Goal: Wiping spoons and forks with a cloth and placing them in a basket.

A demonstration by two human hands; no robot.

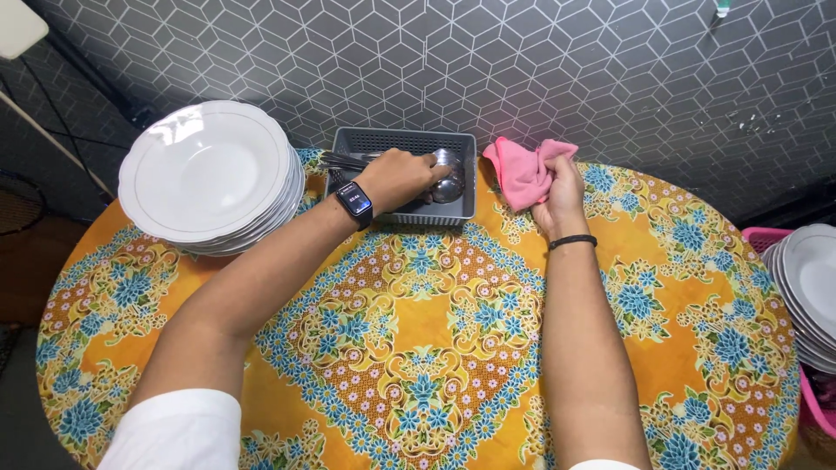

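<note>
The left hand [402,177] reaches into the grey basket [402,139] at twelve o'clock on the tabletop [418,331]; its fingers [435,171] are curled down onto the metal spoons [448,181] heaped at the basket's right end, touching them, though whether they have closed on one cannot be told from this angle; a dark watch [355,200] sits on that wrist. More cutlery handles [344,160] show at the basket's left end, lying flat.

The right hand [562,193] rests at about one o'clock, just to the right of the basket; its fingers are closed round a pink cloth [521,170], which bunches up above the fist and spills toward the basket's right wall, close to it but seemingly not touching; a black band [572,241] circles that wrist.

At ten o'clock stands a stack of white plates [209,170], its right rim just beside the basket's left side; at three o'clock, past the tabletop's edge, a second stack of white plates [805,292] sits in a pink crate [766,237], only partly in view.

The tabletop is round and covered with an orange cloth patterned in blue flowers; behind it runs a grey wall [522,61] with a hexagon pattern; both forearms stretch up from six o'clock, white sleeves at the bottom edge.
</note>
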